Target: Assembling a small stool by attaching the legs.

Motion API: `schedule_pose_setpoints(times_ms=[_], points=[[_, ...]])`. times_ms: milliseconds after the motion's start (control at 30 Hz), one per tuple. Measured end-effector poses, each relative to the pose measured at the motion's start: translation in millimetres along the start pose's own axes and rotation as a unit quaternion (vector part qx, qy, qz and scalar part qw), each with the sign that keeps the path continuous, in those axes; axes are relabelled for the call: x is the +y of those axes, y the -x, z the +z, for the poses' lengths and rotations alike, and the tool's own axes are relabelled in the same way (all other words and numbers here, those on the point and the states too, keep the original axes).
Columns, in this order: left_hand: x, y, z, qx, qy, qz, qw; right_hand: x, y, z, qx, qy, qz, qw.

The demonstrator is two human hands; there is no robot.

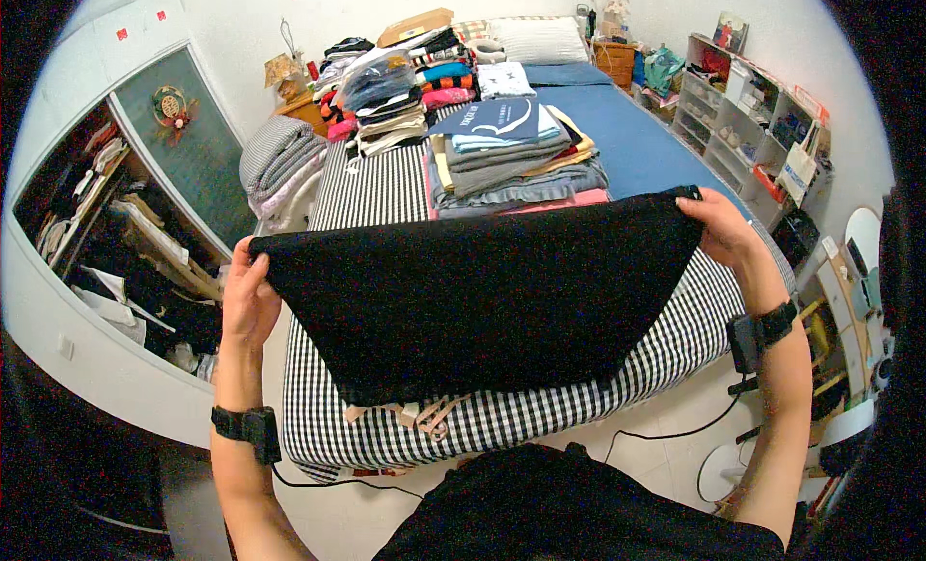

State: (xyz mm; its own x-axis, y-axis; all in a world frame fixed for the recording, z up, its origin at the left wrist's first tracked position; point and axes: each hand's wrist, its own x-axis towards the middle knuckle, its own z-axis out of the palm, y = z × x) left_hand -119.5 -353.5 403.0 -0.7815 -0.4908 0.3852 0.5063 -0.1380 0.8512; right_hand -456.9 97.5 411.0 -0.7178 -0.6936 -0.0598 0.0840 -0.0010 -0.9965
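A black piece of clothing (492,301) is stretched wide between my two hands above the near part of the bed; its exact kind is hard to make out. My left hand (249,296) pinches its upper left corner between thumb and fingers. At the upper right corner, my right hand (719,225) is closed on the cloth in the same way. Beige straps (436,413) show below the garment's lower edge, over the checked bedspread. Just beyond the cloth lies a stack of folded clothes (511,161) in grey, yellow and light blue, with a dark blue printed piece on top.
More piles of folded clothes (391,117) stand at the bed's far left, beside a rolled grey quilt (280,161). The bed (376,440) has a black-and-white checked cover. An open wardrobe (125,233) is on the left. Shelves (738,127) line the right wall. Cables hang from both wrist bands.
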Motion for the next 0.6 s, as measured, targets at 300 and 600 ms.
schedule_pose_setpoints(times_ms=[300,600], points=[[35.5,-25.2,30.4,0.057,-0.064,0.103,0.991,-68.6,-6.8,10.8,0.054,0.036,-0.149,0.987],[-109.4,48.6,12.2,0.127,0.053,-0.347,0.928,-9.6,-32.8,8.7,-0.041,0.152,0.006,0.988]])
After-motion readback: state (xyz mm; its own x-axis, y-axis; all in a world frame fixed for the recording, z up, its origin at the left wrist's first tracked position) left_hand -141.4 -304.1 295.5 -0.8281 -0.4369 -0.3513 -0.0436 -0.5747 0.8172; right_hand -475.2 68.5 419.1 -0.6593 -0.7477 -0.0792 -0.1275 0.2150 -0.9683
